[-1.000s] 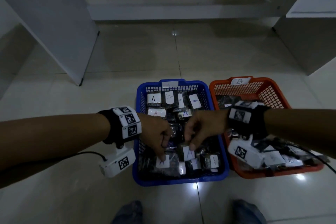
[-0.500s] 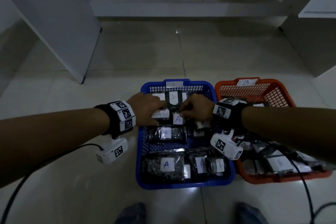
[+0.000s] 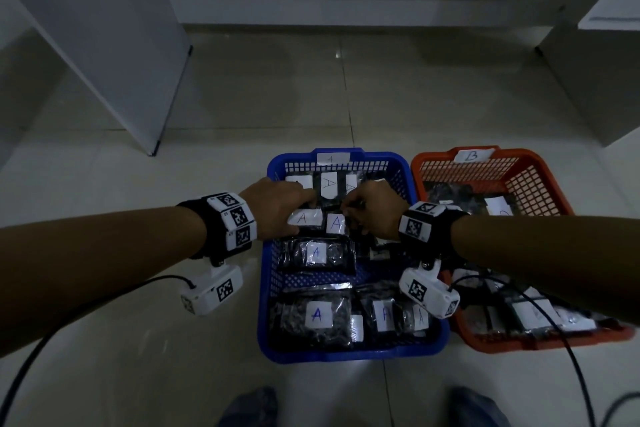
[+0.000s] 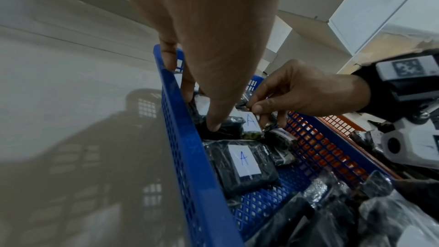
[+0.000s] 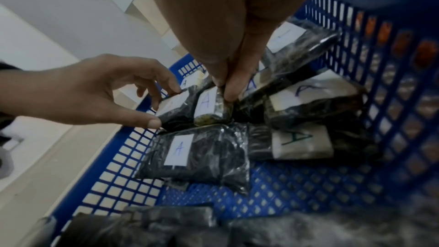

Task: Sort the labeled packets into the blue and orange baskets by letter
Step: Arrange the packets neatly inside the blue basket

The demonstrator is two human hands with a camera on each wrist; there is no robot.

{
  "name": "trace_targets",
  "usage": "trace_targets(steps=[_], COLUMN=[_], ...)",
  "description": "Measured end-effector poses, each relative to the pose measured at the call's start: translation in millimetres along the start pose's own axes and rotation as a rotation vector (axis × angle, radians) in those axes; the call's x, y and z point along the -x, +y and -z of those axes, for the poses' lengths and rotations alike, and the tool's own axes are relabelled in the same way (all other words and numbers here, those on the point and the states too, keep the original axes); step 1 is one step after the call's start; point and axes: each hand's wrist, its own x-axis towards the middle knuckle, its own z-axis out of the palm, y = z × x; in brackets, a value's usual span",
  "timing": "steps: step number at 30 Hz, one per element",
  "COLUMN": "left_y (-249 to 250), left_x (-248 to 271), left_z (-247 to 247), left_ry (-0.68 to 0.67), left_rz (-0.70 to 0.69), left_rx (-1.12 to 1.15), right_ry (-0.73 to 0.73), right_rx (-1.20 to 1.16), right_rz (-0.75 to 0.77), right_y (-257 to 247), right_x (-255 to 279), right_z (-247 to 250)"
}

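Both hands have been carried from the near end of the blue basket [image 3: 266, 291] to its far end since a second ago, and two A-labelled packets now lie there side by side, so this placement is judged nearly done. One A packet [image 5: 210, 107] is pinched at its edge by the right hand [image 3: 372, 210]. Its neighbouring A packet [image 5: 174, 108] is held between thumb and curled fingers of the left hand [image 3: 277, 210]. Beside the blue basket stands the orange basket [image 3: 540, 180], tagged B.

2 baskets: 1 blue basket [image 3: 353, 355] w/ approx 10 visible A packets [image 3: 318, 315], 1 orange basket [image 3: 540, 180]; 2 hands.
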Motion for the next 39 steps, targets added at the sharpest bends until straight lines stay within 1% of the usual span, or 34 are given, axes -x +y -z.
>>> trace_targets(steps=[5,7,8,10,12,14,16,18,20,23,25,29,32,34,36,37,39], left_y=[-1,3,6,15,26,37,45,53,63,80,92,102,101,98,90,86,78], left_x=[2,3,3,5,7,11,15,22,29,39,41,40,32,22,12,7,-1], left_z=[1,5,7,13,20,29,39,49,51,38,25,6,4,9,18,22,29], left_ry=[0.030,0.080,0.091,0.051,-0.047,-0.147,-0.205,-0.229,-0.261,-0.334,-0.384,-0.511,-0.526,-0.545,-0.539,-0.518,-0.425], left_rz=[-0.018,-0.045,-0.062,-0.095,-0.131,-0.155,-0.181,-0.191,-0.171,-0.145,-0.146,-0.109,-0.081,-0.048,-0.007,0.011,0.033], left_rx=[-0.038,-0.027,0.006,0.080,0.110,0.082,0.035,0.045,0.132,0.277,0.259,0.214,0.254,0.298,0.366,0.388,0.400], right_ry=[0.055,0.080,0.063,-0.036,-0.134,-0.225,-0.331,-0.456,-0.557,-0.634,-0.605,-0.468,-0.450,-0.429,-0.345,-0.291,-0.222], right_rx=[0.008,0.080,0.120,0.229,0.363,0.478,0.521,0.466,0.419,0.485,0.499,0.435,0.412,0.273,0.125,0.102,0.167], right_rz=[0.069,0.107,0.121,0.151,0.192,0.220,0.242,0.230,0.232,0.279,0.261,0.207,0.224,0.190,0.146,0.134,0.123], right_y=[2,2,-1,-7,-9,-10,-11,-12,-10,-4,2,8,9,9,9,9,8], right_x=[2,0,1,6,15,31,52,78,104,130,140,144,135,123,107,99,83], right_z=[13,31,42,71,95,106,103,92,80,63,53,39,40,45,49,51,55])
